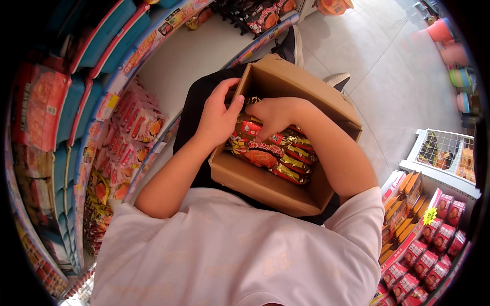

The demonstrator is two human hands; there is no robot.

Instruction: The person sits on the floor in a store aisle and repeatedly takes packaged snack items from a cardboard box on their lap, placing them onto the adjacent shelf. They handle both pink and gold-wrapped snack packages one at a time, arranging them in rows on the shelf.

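In the head view, near the centre of the frame, an open brown cardboard box [265,178] rests on your lap, and both of your hands are inside its mouth. Your left hand [217,120] sits at the upper-left edge of the box with its fingers bent over the near corner of the stack; whether it truly grips a packet or only steadies the box wall, you cannot tell from here. Your right hand [275,115], just beside it and nearly touching it, curls down onto the top of the red and gold foil noodle packets [273,153], fingertips pressed against the uppermost one but not visibly closed round it. To lift well, I would judge that you should slide your fingers under the packet's long edge rather than pinching the crinkly foil, and keep your left hand bracing the box so it does not tip off your knees. About five packet edges show, fanned toward the lower right of the box; more may lie beneath, hidden. There is one box and two hands. At the left of the frame the blue-edged store shelf [109,97] carries many pink snack packets [135,122], too many and too bent to count.
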